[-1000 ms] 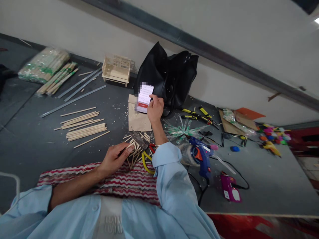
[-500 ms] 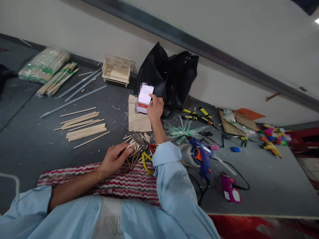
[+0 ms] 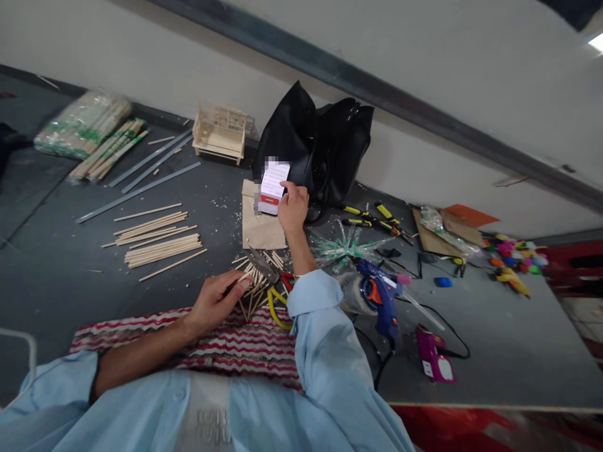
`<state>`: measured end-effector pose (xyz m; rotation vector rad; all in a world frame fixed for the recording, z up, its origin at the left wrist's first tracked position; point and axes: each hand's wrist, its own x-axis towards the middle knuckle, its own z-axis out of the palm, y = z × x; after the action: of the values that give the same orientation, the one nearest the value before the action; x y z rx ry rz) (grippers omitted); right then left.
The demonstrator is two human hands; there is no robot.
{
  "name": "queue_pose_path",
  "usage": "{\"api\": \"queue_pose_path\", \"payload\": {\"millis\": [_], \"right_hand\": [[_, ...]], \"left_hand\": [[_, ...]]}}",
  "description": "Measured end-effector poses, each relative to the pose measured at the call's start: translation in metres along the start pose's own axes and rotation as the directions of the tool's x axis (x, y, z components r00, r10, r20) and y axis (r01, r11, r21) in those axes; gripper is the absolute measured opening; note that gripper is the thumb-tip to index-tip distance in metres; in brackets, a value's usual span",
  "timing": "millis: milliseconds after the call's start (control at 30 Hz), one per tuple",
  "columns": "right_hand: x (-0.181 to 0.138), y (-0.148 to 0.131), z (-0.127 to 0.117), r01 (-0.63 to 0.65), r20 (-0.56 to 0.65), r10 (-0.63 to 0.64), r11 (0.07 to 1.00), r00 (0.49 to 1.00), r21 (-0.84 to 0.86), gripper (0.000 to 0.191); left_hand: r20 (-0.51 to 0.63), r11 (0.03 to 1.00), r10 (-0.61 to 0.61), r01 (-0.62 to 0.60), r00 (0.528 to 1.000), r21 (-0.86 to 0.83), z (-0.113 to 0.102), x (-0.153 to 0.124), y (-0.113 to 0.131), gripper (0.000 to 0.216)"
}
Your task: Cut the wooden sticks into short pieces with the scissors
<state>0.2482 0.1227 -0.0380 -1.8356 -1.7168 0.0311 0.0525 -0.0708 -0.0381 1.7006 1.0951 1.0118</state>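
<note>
My left hand (image 3: pixel 217 300) is closed in a pinch on a thin wooden stick (image 3: pixel 244 277), much of which the fingers hide. Beside it lies a pile of short cut sticks (image 3: pixel 257 287), with a cutting tool (image 3: pixel 266 266) with red and yellow handles on top. My right hand (image 3: pixel 294 211) reaches forward, its index finger extended onto the screen of a phone (image 3: pixel 274 182); it grips nothing. The phone rests tilted against a black bag (image 3: pixel 287 132), its lower end over a sheet of brown paper (image 3: pixel 259 233). Part of the phone is pixelated.
Longer sticks (image 3: pixel 162 250) lie in rows on the left, near metal strips (image 3: pixel 141 191) and packaged sticks (image 3: pixel 85 122). A small wooden model bench (image 3: pixel 219 135) stands behind. On the right are a blue glue gun (image 3: pixel 387 301), pliers (image 3: pixel 362 216) and a purple box (image 3: pixel 434 356).
The index finger of my right hand has shifted slightly on the phone screen. My left hand and the stick stay in place. The view has turned very slightly.
</note>
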Motion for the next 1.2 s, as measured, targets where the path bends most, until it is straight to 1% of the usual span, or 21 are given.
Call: {"api": "queue_pose_path", "payload": {"millis": [267, 367, 567, 800, 1000, 1100, 1200], "right_hand": [[0.004, -0.0041, -0.001, -0.035, 0.045, 0.037, 0.999, 0.998, -0.034, 0.051], [0.0053, -0.0019, -0.0008, -0.033, 0.035, 0.033, 0.999, 0.999, -0.027, 0.051], [0.0032, 0.0032, -0.0002, 0.015, -0.02, -0.014, 1.0, 1.0, 0.023, 0.051], [-0.0007, 0.0001, -0.0007, -0.018, 0.019, 0.018, 1.0, 1.0, -0.002, 0.051], [0.0025, -0.0003, 0.0017, -0.008, 0.026, 0.009, 1.0, 1.0, -0.019, 0.054], [0.0042, -0.0014, 0.0012, -0.024, 0.031, 0.025, 0.999, 0.999, -0.03, 0.052], [0.0042, -0.0016, -0.0001, -0.026, 0.026, 0.026, 1.0, 0.999, -0.009, 0.052]], "left_hand": [[0.0, 1.0, 0.002, -0.002, 1.0, -0.002, -0.0002, 0.0004, 0.0008, 0.028], [-0.004, 1.0, 0.0, 0.0, 1.0, -0.002, -0.0001, -0.0001, 0.0007, 0.028], [0.003, 1.0, -0.007, 0.007, 1.0, -0.003, 0.0008, -0.0014, -0.0008, 0.028], [0.0, 1.0, 0.004, -0.004, 1.0, -0.001, -0.0002, 0.0006, 0.0007, 0.028], [0.002, 1.0, 0.0, 0.0, 1.0, -0.002, 0.0007, -0.0001, 0.0, 0.028], [0.002, 1.0, -0.012, 0.012, 1.0, 0.002, 0.0008, -0.0006, -0.0007, 0.029], [0.002, 1.0, -0.021, 0.021, 1.0, -0.002, 0.0006, -0.0007, -0.0004, 0.03]]}}
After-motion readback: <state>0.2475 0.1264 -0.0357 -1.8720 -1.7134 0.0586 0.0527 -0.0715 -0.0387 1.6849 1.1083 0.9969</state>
